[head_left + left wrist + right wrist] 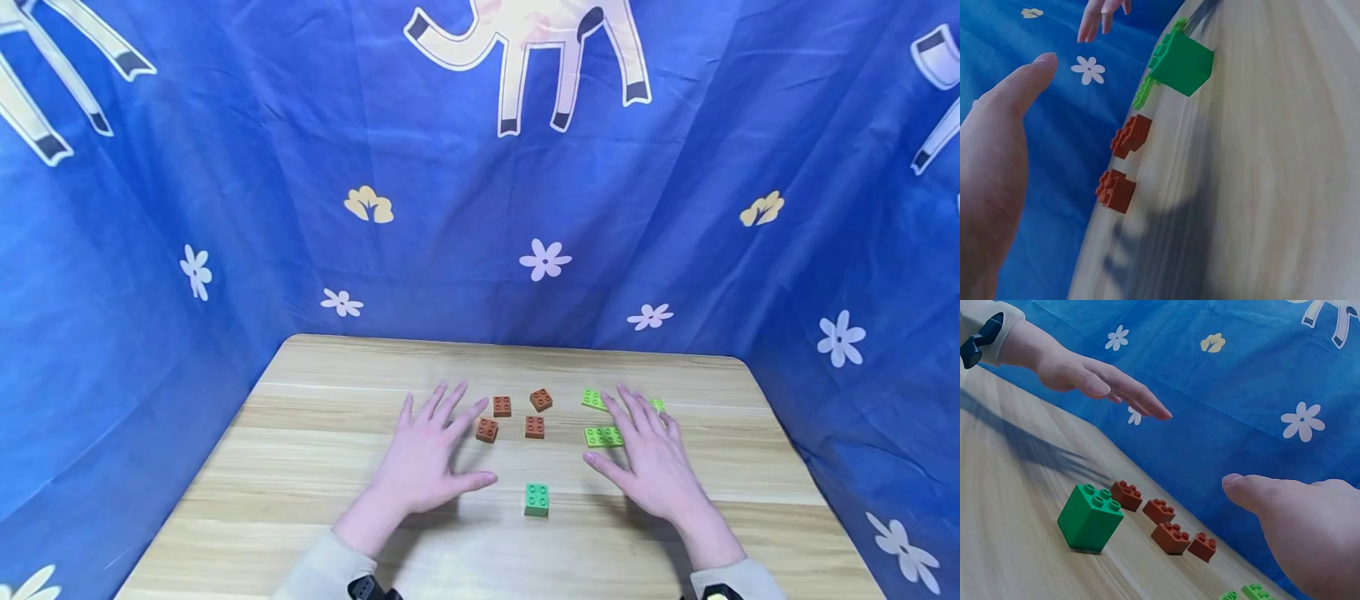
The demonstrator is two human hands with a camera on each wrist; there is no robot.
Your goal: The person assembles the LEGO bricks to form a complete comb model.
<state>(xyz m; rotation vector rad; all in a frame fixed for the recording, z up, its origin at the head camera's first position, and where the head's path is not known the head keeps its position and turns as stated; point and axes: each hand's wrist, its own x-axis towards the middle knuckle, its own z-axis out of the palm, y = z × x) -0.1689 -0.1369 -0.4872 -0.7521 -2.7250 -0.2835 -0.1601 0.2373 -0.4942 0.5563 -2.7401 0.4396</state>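
Note:
My left hand (423, 462) hovers over the table with its fingers spread, left of several brown toy bricks (534, 427). On the other side my right hand (648, 458) is held above the light green bricks (603, 437), fingers apart, hiding part of them. Neither hand holds anything. Between the two hands, nearer the front, stands a taller green brick (536, 499) with four studs. The right wrist view shows this green brick (1090, 519) upright on the wood, the brown bricks (1171, 538) beyond it, and my left hand (1094, 378) raised above the tabletop.
The pale wooden table (300, 417) has rounded back corners. A blue cloth (450, 250) with white flowers and animal figures hangs along its back and both sides. Dark wrist straps (367, 588) sit on the light sleeves (330, 567).

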